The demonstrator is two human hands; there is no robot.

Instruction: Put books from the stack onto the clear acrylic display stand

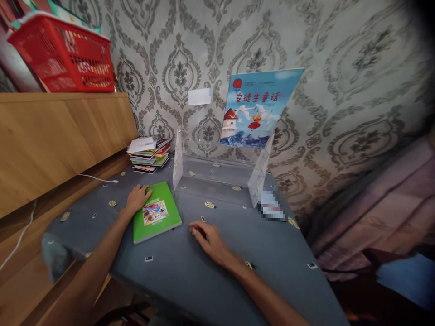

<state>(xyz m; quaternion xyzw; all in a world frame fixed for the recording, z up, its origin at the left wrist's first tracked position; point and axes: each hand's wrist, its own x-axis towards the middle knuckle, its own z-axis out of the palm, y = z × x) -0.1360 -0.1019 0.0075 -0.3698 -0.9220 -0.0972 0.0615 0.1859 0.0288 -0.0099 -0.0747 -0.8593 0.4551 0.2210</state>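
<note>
A green book point(172, 203) with a colourful picture on its cover lies flat on the dark grey patterned tablecloth. On its upper left edge rests my left hand point(138, 198), fingers stretched over the cover and not wrapped around it. My right hand point(210, 242) lies on the cloth just right of the book's near right corner, apart from it. Its fingers are loosely bent, with a gap between thumb and fingers and nothing in them. Behind both hands stands a clear plastic rack point(217, 181), with a blue picture book point(261, 106) upright at its top right.
A pile of books point(149, 156) stands at the back left by the wooden cabinet point(64, 140). On the cabinet sits a red basket point(68, 54). A white cable point(98, 178) runs onto the table. Right of the rack lies a blurred-out item point(272, 206). Patterned wallpaper closes off the back.
</note>
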